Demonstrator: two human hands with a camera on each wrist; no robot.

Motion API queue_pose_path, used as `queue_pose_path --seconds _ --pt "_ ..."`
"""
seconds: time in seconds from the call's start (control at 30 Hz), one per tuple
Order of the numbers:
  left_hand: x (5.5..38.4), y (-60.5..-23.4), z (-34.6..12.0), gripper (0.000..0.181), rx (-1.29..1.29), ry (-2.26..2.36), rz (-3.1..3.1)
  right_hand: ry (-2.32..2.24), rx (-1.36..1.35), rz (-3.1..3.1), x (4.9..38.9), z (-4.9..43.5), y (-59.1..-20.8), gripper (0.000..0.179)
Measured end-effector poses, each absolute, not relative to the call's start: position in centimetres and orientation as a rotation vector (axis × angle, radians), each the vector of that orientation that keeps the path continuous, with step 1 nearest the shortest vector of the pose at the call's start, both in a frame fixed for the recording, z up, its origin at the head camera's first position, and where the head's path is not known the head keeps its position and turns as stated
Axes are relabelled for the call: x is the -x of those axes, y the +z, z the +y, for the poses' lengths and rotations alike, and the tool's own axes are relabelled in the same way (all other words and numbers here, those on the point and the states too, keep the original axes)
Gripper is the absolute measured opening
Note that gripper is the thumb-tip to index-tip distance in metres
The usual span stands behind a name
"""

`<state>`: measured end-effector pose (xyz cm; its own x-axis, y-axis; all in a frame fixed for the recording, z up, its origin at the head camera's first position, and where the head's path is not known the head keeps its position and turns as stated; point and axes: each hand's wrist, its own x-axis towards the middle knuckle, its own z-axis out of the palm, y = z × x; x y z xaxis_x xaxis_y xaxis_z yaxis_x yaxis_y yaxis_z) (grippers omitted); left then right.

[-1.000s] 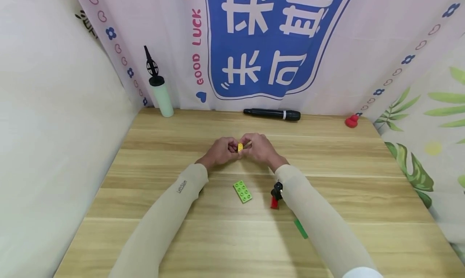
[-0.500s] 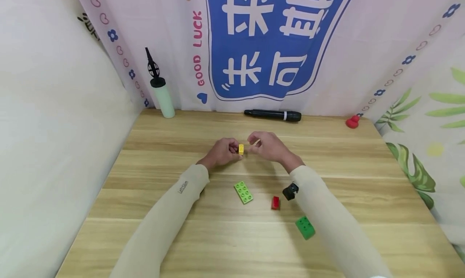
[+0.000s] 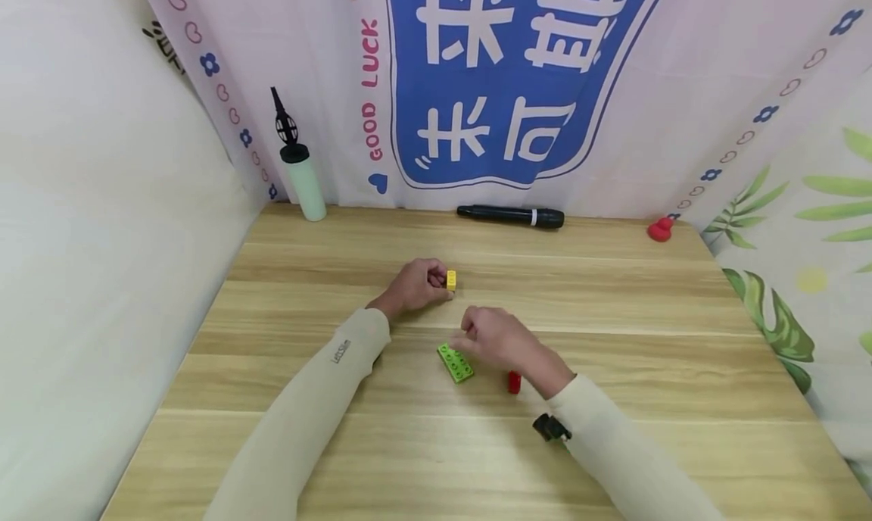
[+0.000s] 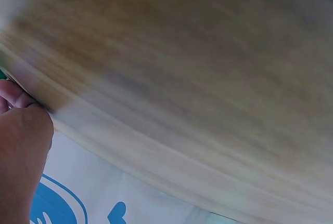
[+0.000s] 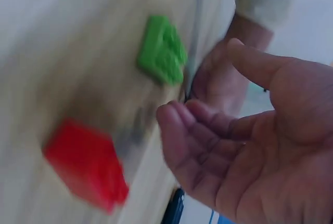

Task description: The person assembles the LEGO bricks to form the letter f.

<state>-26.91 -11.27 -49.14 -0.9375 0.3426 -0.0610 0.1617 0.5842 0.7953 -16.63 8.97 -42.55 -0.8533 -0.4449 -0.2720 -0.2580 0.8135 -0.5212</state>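
My left hand [image 3: 414, 285] pinches a small yellow toy building brick [image 3: 451, 280], held upright over the table. In the left wrist view only the edge of the hand [image 4: 23, 146] shows; the yellow brick cannot be made out there. The right hand [image 3: 502, 341] holds nothing. Its fingers are loosely bent with the thumb apart, beside and partly over a flat light green brick [image 3: 454, 363]. A red brick [image 3: 514, 382] lies below the right wrist, partly covered by it. From the right wrist, the red brick [image 5: 86, 164] and light green brick [image 5: 161, 50] lie beside the palm.
A black microphone [image 3: 511, 216] lies along the table's back edge. A pale green hand pump [image 3: 306, 184] stands at the back left corner, and a small red object [image 3: 660, 229] at the back right. A printed cloth [image 3: 490, 82] hangs behind the wooden table [image 3: 327, 468].
The right hand has let go of the yellow brick and drawn back toward the light green brick. The left hand stays in place. The darker green brick is now hidden behind the right sleeve.
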Motion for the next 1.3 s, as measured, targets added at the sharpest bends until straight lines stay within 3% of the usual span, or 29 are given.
queue_pose_path --seconds 0.33,0.83,1.03,1.3 --pt "26.8 -49.1 -11.2 0.033 -0.409 1.252 2.621 -0.396 0.487 2.714 14.0 6.0 -44.9 0.068" --pt "27.2 -49.6 -11.3 0.032 -0.404 1.238 2.613 -0.449 0.519 2.755 14.5 6.6 -44.3 0.039" --pt "27.2 -49.6 -11.3 0.031 -0.411 1.254 2.608 -0.515 0.462 2.805 16.7 8.1 -41.6 0.038" --pt "27.2 -49.4 -11.5 0.03 -0.439 1.277 2.59 -0.643 0.662 2.941 20.7 9.7 -39.8 0.038"
